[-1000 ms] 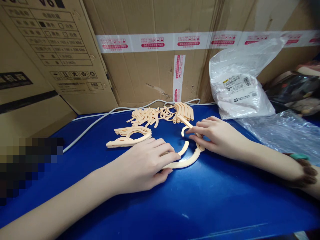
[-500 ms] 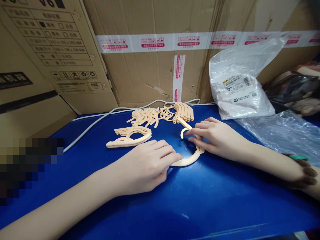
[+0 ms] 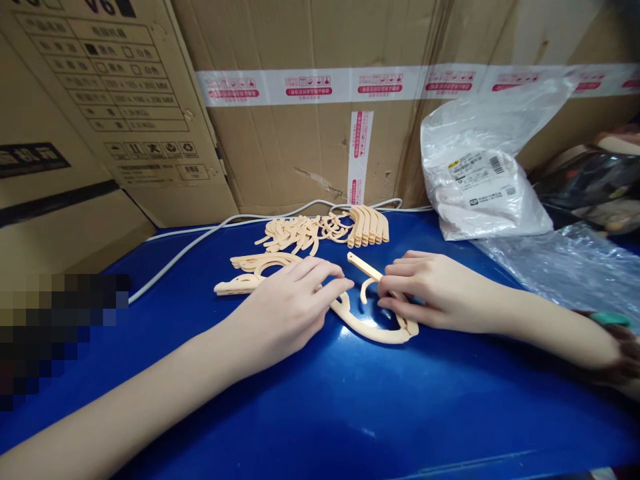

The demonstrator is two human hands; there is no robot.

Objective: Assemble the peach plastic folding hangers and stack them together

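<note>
A cream plastic folding hanger (image 3: 371,332) lies between my hands on the blue table (image 3: 390,413), its parts unfolded at angles. My right hand (image 3: 425,290) is closed around its right side, near the small curved hook and a straight arm that points away from me. With bent fingers, my left hand (image 3: 300,300) grips the hanger's left end, and its fingers hide that end. Just beyond my left hand sit folded hangers (image 3: 237,286), partly covered by the hand.
Farther back lie a heap of loose hook pieces (image 3: 287,233) and a row of curved hanger arms (image 3: 369,227). A white cable (image 3: 185,252) runs behind them. Cardboard boxes (image 3: 280,147) wall the back and left. On the right are a labelled plastic bag (image 3: 480,193) and clear film (image 3: 575,267).
The hanger and my right hand have come slightly nearer to me, so the straight arm now stands apart from the stacked arms. My left hand has shifted a little away from me.
</note>
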